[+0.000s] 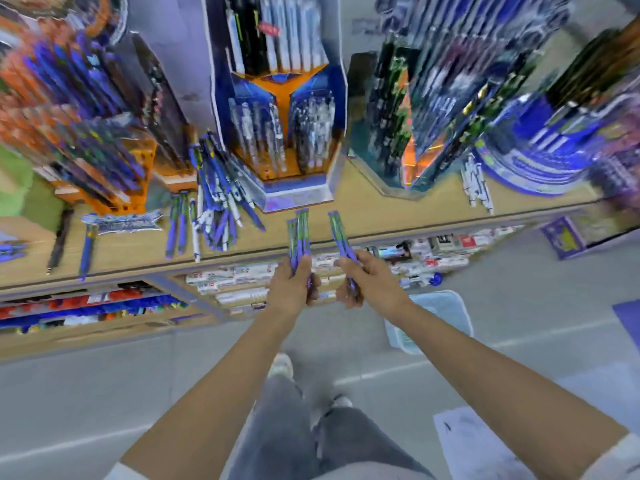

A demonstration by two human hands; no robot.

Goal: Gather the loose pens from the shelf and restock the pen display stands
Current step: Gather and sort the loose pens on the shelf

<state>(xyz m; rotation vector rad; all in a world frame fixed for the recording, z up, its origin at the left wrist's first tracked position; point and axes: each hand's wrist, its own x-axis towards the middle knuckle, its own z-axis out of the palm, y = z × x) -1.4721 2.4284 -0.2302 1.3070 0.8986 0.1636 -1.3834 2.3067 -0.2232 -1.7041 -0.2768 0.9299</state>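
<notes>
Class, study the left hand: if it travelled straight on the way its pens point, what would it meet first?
Probably the front base of the blue-and-orange cardboard pen display stand, just beyond the tips of the purple-and-green pens the left hand holds; depth is unclear.

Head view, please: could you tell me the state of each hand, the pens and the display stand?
Left hand: grips a bunch of pens, ends pointing up.
Right hand: grips a smaller bunch.
Loose pens: heaped on the shelf, left of the stand.
Display stand: upright on the shelf, pens in both front pockets.
</notes>
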